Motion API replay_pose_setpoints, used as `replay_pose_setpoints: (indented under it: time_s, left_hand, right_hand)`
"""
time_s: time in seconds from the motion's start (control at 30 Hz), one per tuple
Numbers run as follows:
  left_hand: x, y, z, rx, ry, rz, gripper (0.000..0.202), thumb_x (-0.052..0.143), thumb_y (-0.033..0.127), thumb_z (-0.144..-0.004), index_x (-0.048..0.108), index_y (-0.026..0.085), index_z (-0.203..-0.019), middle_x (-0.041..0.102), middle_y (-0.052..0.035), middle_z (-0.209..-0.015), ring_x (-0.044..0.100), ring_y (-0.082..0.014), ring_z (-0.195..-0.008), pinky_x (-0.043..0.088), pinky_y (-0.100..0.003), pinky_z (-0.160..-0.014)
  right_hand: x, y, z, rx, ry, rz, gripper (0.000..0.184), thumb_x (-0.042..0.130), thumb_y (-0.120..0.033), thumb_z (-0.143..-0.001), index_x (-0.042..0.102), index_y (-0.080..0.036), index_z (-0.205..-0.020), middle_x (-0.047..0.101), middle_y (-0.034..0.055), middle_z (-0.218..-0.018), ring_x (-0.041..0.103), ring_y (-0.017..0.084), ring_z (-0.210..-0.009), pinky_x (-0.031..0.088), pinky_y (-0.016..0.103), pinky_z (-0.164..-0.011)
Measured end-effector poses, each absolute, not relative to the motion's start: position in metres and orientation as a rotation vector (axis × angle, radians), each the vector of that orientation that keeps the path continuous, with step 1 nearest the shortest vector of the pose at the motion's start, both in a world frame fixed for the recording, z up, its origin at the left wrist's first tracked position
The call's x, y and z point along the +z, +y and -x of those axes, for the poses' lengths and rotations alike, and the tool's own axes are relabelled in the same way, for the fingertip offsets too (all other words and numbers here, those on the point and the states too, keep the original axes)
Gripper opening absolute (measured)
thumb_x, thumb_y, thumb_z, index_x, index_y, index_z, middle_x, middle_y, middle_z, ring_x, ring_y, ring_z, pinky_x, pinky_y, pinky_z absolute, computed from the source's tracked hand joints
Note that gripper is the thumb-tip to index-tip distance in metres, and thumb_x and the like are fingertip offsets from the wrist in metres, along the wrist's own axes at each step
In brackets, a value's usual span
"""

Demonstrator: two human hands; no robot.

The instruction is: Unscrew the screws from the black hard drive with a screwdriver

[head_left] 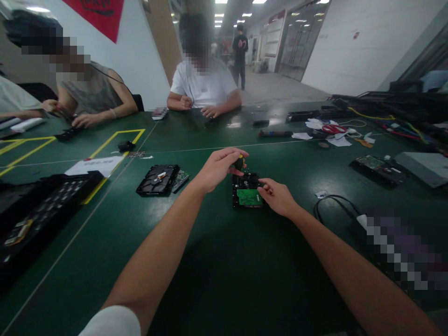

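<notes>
A black hard drive (pixel 245 191) with a green circuit board (pixel 249 198) facing up lies flat on the green table in front of me. My left hand (pixel 224 167) is closed around the short black-and-yellow handle of a screwdriver (pixel 240 162), above the drive's far edge. The driver's tip is too small to make out. At the drive's right edge my right hand (pixel 275 196) has its thumb and fingers curled against the side. To the left sits another hard drive (pixel 158 180), with a loose circuit board (pixel 181 181) beside it.
A black slotted tray (pixel 52 210) stands at the left. On the right are another drive (pixel 376 170), a grey metal box (pixel 423 168), a black cable (pixel 325 200), red-handled scissors (pixel 334 129) and piled wires (pixel 395 119). Co-workers sit across the table, small parts by their hands.
</notes>
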State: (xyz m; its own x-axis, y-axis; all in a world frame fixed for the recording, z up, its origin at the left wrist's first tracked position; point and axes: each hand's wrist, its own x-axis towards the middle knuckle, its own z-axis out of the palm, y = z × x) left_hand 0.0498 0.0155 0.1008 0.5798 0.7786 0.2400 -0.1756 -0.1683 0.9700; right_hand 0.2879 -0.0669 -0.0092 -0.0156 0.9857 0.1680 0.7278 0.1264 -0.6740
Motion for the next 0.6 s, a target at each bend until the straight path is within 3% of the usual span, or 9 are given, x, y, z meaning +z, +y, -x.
replay_pose_setpoints:
  time_s: [0.3, 0.43, 0.6]
  left_hand:
    - [0.0975, 0.0147, -0.0520, 1.001, 0.638, -1.601, 0.030, 0.077, 0.040, -0.091, 0.064, 0.014, -0.093, 0.069, -0.0060, -0.088, 0.064, -0.0118, -0.074, 0.059, -0.022, -0.061]
    - [0.0972, 0.0139, -0.0536, 0.980, 0.583, -1.601, 0.026, 0.074, 0.037, -0.094, 0.061, 0.015, -0.099, 0.071, -0.0071, -0.089, 0.067, -0.0141, -0.079, 0.057, -0.022, -0.061]
    - [0.0985, 0.0146, -0.0531, 0.951, 0.563, -1.607, 0.030, 0.062, 0.041, -0.101, 0.070, 0.016, -0.114, 0.068, -0.0080, -0.096, 0.067, -0.0163, -0.088, 0.058, -0.022, -0.064]
  right_hand:
    - [-0.0074, -0.0672, -0.2871, 0.556, -1.803, 1.646, 0.035, 0.058, -0.032, -0.102, 0.064, -0.018, -0.133, 0.074, 0.0036, -0.091, 0.065, 0.016, -0.072, 0.046, 0.029, -0.067]
    - [-0.0087, -0.0667, -0.2880, 0.550, -1.813, 1.652, 0.036, 0.058, -0.033, -0.102, 0.063, -0.019, -0.135, 0.074, 0.0036, -0.092, 0.066, 0.016, -0.073, 0.046, 0.029, -0.067]
    - [-0.0103, -0.0666, -0.2890, 0.571, -1.809, 1.645, 0.038, 0.058, -0.035, -0.102, 0.062, -0.020, -0.136, 0.074, 0.0033, -0.093, 0.066, 0.016, -0.074, 0.047, 0.029, -0.066]
